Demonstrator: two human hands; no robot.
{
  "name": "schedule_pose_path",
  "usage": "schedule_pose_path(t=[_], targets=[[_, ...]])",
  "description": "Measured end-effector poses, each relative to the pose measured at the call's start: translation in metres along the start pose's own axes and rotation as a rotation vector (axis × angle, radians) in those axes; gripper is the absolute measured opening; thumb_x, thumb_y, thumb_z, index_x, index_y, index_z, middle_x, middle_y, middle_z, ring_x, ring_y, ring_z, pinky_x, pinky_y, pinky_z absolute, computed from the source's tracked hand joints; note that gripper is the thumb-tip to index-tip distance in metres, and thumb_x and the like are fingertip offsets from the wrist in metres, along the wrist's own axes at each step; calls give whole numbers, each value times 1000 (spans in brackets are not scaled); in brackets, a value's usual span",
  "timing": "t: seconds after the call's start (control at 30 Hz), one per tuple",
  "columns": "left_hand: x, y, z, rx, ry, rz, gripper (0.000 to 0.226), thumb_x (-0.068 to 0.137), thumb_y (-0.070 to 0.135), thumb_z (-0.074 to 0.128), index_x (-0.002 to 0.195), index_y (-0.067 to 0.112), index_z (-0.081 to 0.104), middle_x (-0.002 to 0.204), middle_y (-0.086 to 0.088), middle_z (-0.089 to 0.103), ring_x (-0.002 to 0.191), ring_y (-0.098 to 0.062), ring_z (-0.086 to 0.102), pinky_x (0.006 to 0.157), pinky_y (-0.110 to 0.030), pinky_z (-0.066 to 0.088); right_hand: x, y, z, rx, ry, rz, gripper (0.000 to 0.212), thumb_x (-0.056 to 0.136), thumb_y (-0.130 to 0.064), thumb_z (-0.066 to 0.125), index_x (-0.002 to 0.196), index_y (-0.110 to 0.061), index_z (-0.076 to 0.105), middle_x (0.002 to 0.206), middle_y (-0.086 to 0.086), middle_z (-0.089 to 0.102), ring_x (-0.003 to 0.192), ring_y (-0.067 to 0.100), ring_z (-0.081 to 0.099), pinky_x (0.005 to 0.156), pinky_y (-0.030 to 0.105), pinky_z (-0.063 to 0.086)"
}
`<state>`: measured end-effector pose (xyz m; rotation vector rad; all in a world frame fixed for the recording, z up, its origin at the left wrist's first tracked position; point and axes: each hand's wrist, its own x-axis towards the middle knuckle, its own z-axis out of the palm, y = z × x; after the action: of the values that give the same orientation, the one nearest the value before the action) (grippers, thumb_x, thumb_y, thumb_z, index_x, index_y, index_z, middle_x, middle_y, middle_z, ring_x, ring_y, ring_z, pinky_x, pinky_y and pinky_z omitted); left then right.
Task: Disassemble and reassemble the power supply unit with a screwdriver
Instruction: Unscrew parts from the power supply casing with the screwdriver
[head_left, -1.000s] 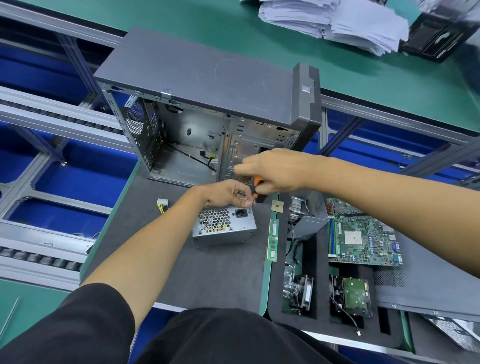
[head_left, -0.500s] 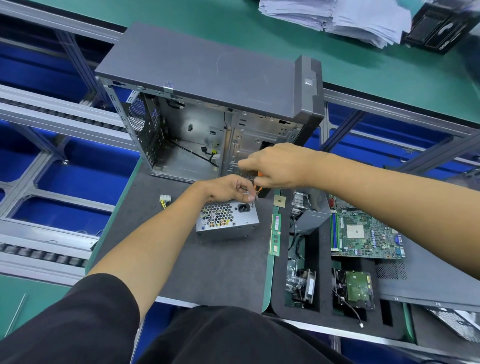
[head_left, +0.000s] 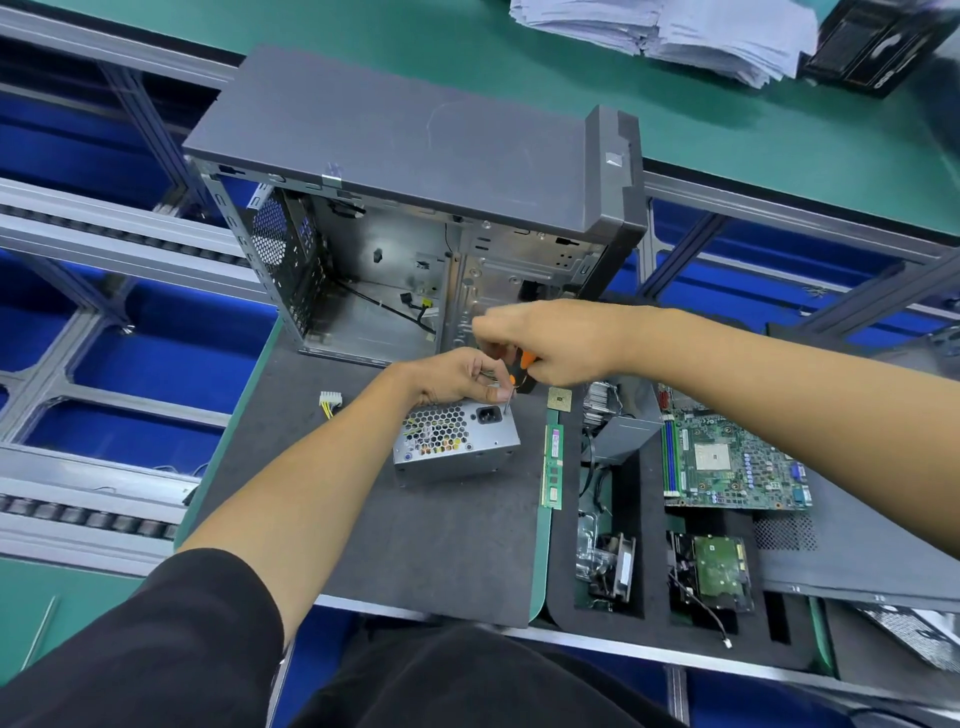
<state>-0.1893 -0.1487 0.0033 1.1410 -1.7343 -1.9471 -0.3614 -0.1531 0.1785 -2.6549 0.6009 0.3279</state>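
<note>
Presently, right hand (head_left: 558, 340) grips the screwdriver (head_left: 521, 370) on a corner screw of the PSU (head_left: 457, 441); left hand (head_left: 457, 376) pinches the shaft. Next: steady, upright turning.

open computer case (head_left: 415, 145), motherboard (head_left: 727, 462), paper stack (head_left: 675, 31)

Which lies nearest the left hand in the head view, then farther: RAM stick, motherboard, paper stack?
1. RAM stick, just right of the left hand.
2. Motherboard, farther right in the tray.
3. Paper stack, far top right.
</note>
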Motion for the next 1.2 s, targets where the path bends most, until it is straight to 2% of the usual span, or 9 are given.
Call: schedule_pose_path(t=[0.1, 0.2, 0.27, 0.43, 0.57, 0.73, 0.83, 1.0, 1.2], targets=[[0, 1, 1, -24, -4, -2, 36, 93, 2, 68, 123, -15, 58, 113, -18, 66, 105, -22, 63, 104, -39, 48, 1, 0, 0, -192, 52, -26, 15, 85, -30, 45, 96, -24, 37, 84, -6, 46, 74, 23, 52, 54, 34, 34], [0, 1, 1, -31, -11, -2, 39, 94, -1, 65, 129, -15, 55, 114, -20, 65, 104, -21, 63, 105, -38, 48, -2, 0, 1, -334, 45, -31, 24, 84, -51, 22, 91, -29, 30, 82, -8, 43, 68, 21, 47, 49, 30, 24], [0, 0, 2, -28, -8, -4, 34, 95, -1, 64, 126, -15, 57, 109, -16, 68, 98, -14, 65, 98, -29, 52, -3, 2, 3, -293, 19, -4, 15, 85, -45, 35, 90, -32, 29, 88, -9, 38, 67, 19, 44, 49, 31, 24], [-1, 1, 1, -16, -43, 14, 9, 99, 0, 60, 103, 1, 68, 87, 7, 75, 83, -2, 68, 78, -16, 51, -5, 4, 2, -179, 4, 17, 39, 83, -11, 57, 89, -35, 27, 91, -10, 34, 73, 13, 39, 52, 31, 28], [-1, 1, 0, 36, -54, 47, 10, 99, 8, 63, 99, 4, 72, 106, -15, 73, 93, -14, 64, 87, -29, 51, -4, 4, 4, -109, 2, 21, 33, 83, -7, 57, 90, -29, 34, 91, -7, 36, 72, 10, 37, 57, 34, 31], [-4, 5, 3, 98, -118, 7, 27, 76, 24, 88, 101, 22, 78, 101, -4, 73, 85, -10, 66, 82, -29, 55, -6, 6, 10, -100, -64, 6, 31, 80, -3, 52, 88, -30, 37, 89, -7, 38, 71, 2, 41, 54, 25, 26], [1, 3, 5, 139, -128, 30, 23, 79, 16, 88, 98, 22, 78, 101, 2, 71, 87, -10, 66, 82, -31, 54, -11, 8, 20, -51, -54, 37, 27, 80, -1, 52, 90, -24, 41, 92, -4, 40, 73, 10, 41, 57, 33, 35], [-2, 3, 3, 86, -102, 8, 32, 76, 15, 89, 105, 14, 75, 114, -25, 71, 99, -35, 69, 93, -49, 57, -17, 10, 16, -33, 16, 75, 32, 80, -1, 53, 88, -28, 37, 89, -8, 36, 73, 7, 42, 57, 30, 30], [1, 1, -1, -10, -182, -15, 28, 84, 7, 82, 110, 14, 74, 101, -25, 72, 86, -29, 68, 79, -32, 58, -34, 18, 22, 36, 142, 165, 28, 73, 5, 53, 85, -18, 44, 90, -4, 43, 79, 17, 47, 64, 42, 44]])
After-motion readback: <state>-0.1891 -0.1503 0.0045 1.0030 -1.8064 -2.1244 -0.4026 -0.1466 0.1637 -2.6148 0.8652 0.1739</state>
